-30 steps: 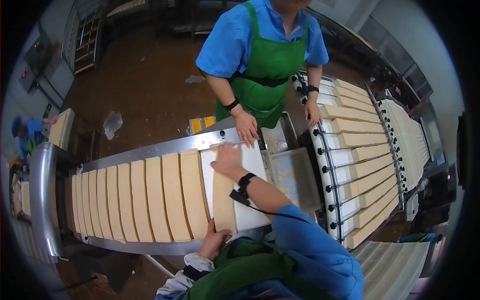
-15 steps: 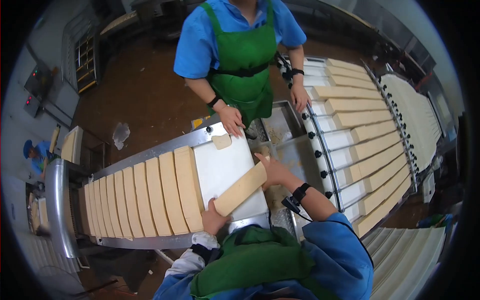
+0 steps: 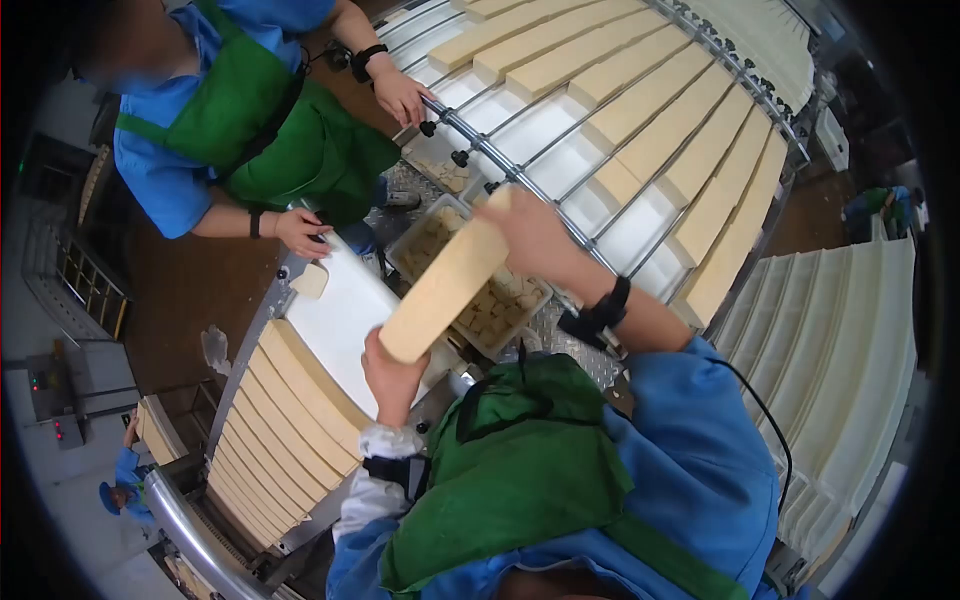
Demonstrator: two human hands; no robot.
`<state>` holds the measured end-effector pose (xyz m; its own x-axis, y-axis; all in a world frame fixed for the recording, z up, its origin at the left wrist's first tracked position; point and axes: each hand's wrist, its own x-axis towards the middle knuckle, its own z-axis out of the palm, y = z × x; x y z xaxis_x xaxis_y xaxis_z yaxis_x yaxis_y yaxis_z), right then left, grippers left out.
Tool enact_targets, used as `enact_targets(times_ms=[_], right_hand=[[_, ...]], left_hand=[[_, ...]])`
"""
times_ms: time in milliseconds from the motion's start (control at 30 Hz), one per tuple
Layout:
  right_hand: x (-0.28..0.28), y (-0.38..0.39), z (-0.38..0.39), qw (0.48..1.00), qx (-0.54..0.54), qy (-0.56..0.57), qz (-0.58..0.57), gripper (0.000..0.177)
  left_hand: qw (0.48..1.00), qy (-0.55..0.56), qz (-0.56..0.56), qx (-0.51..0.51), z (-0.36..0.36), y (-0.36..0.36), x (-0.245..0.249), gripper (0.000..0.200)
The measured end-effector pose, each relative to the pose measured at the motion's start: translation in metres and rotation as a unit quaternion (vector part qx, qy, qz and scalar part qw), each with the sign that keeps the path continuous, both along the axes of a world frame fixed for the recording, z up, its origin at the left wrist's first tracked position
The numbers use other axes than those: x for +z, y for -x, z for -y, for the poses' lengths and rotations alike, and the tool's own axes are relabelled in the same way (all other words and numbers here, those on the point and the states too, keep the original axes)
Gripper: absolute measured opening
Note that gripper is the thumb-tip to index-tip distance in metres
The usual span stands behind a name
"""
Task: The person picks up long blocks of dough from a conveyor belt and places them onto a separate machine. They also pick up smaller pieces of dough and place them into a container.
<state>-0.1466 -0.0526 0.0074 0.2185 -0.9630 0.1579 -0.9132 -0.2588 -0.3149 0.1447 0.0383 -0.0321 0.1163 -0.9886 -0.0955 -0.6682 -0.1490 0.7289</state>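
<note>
A long cream-coloured dough slab [image 3: 447, 288] is held up at a slant between my two hands, above the end of a white belt [image 3: 345, 312]. My left hand [image 3: 393, 368] grips its lower, nearer end. Around its upper, farther end is my right hand [image 3: 528, 236], close to the metal rail of the wider conveyor. More slabs [image 3: 285, 405] lie side by side on the belt to the left of my left hand. Beneath the held slab, a bin [image 3: 545, 296] contains pale cut pieces.
Across from me a co-worker in a green apron [image 3: 250, 110] rests one hand [image 3: 402, 97] by the rail [image 3: 475, 140]; the other [image 3: 301, 232] is near a small scrap [image 3: 310, 281]. Slabs [image 3: 655, 110] lie between rods on the right conveyor. Pale ridged sheets [image 3: 830, 370] stand at right.
My hands have lifted the slab off the white belt and carried it toward the right conveyor. The view has turned right, bringing more of the bin and that conveyor into sight.
</note>
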Motion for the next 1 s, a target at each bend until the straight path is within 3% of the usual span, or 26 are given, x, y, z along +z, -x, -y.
enact_targets(times_ms=[167, 267, 367, 433, 500, 533, 567, 600, 633, 667, 733, 867, 967, 1000], right_hand=[[0.028, 0.097, 0.098, 0.998, -0.003, -0.046, 0.038, 0.063], [0.000, 0.152, 0.159, 0.986, 0.095, -0.094, 0.101, 0.074], [-0.014, 0.175, 0.188, 0.907, 0.002, -0.301, 0.295, 0.087], [-0.031, 0.183, 0.199, 0.896, -0.059, -0.308, 0.313, 0.090], [-0.048, 0.186, 0.208, 0.874, -0.140, -0.308, 0.350, 0.090], [-0.049, 0.182, 0.203, 0.899, -0.152, -0.271, 0.308, 0.084], [-0.053, 0.176, 0.193, 0.958, -0.163, -0.149, 0.181, 0.081], [-0.050, 0.167, 0.179, 0.984, -0.168, -0.021, 0.047, 0.077], [-0.045, 0.158, 0.167, 0.976, -0.168, 0.110, -0.087, 0.074], [-0.039, 0.151, 0.160, 0.983, -0.122, 0.127, -0.047, 0.055], [-0.031, 0.122, 0.134, 0.986, -0.108, 0.110, 0.057, 0.046], [-0.026, 0.074, 0.107, 0.974, -0.131, 0.101, 0.153, 0.034], [-0.033, 0.061, 0.110, 0.972, -0.152, 0.094, 0.150, 0.035], [-0.031, 0.059, 0.110, 0.971, -0.147, 0.099, 0.158, 0.035]], left_hand=[[0.989, 0.127, 0.040, -0.058, 0.088, 0.068, 0.033, 0.080], [0.988, 0.115, 0.081, -0.069, 0.130, 0.097, 0.051, 0.079], [0.986, 0.067, 0.128, -0.082, 0.160, 0.116, 0.062, 0.082], [0.982, 0.035, 0.167, -0.079, 0.173, 0.126, 0.068, 0.085], [0.985, 0.057, 0.129, -0.097, 0.184, 0.132, 0.068, 0.088], [0.986, 0.067, 0.109, -0.106, 0.188, 0.134, 0.067, 0.089], [0.991, 0.063, 0.058, -0.108, 0.190, 0.139, 0.066, 0.087], [0.992, 0.059, 0.005, -0.109, 0.192, 0.148, 0.065, 0.086], [0.991, 0.057, -0.048, -0.110, 0.195, 0.158, 0.063, 0.084], [0.988, 0.021, -0.121, -0.089, 0.202, 0.166, 0.049, 0.082], [0.963, -0.049, -0.262, -0.043, 0.215, 0.177, 0.013, 0.077], [0.988, -0.005, -0.156, -0.012, 0.212, 0.190, 0.032, 0.067], [0.977, -0.002, -0.215, 0.004, 0.216, 0.183, 0.005, 0.061], [0.957, -0.025, -0.288, 0.007, 0.217, 0.179, 0.001, 0.053]])
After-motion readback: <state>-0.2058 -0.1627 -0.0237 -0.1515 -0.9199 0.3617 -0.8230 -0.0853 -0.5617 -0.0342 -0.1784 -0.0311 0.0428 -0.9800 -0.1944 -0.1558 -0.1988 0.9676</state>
